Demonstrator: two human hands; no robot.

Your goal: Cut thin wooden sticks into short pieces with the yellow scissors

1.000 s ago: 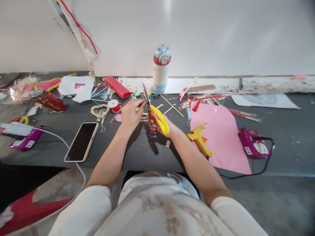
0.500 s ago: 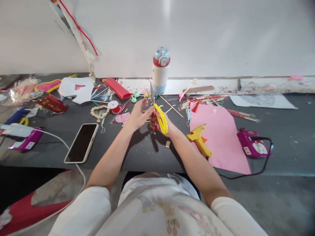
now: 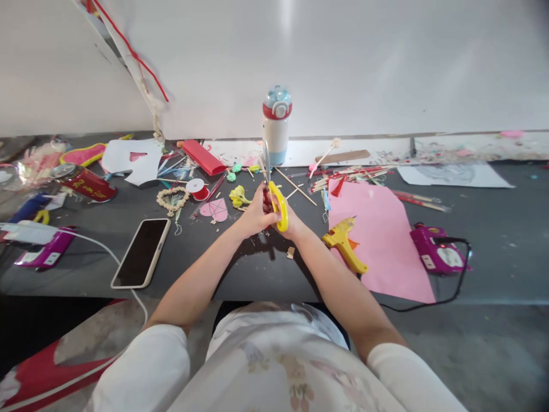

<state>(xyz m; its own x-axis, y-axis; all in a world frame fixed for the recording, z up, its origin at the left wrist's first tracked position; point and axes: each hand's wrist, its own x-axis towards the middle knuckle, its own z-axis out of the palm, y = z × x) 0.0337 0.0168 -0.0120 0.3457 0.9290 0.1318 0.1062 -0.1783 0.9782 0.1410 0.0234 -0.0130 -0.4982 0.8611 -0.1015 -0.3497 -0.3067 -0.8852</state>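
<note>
A pair of scissors (image 3: 279,207) with a yellow handle and red parts stands upright between my hands, metal blades pointing away toward the bottle. My right hand (image 3: 293,222) is closed round the handle from the right. On the other side my left hand (image 3: 256,216) is also closed on the scissors, its thumb against the yellow loop. Fingers of both hands are partly hidden behind the handle. Just left of the left hand lies a yellow flower-like piece (image 3: 239,196). Beneath the right wrist is a small tan scrap (image 3: 290,252).
A bottle (image 3: 277,129) stands behind the blades. To the left lie a phone (image 3: 141,253), a red thread spool (image 3: 198,189), a pink paper heart (image 3: 214,210) and a can (image 3: 86,182). Rightward are a yellow glue gun (image 3: 345,243), pink paper (image 3: 392,257) and a purple power strip (image 3: 440,250).
My left hand has moved right and closed on the scissors; its fingers were spread beside them before. The yellow flower-like piece has come into view. My right hand keeps its hold.
</note>
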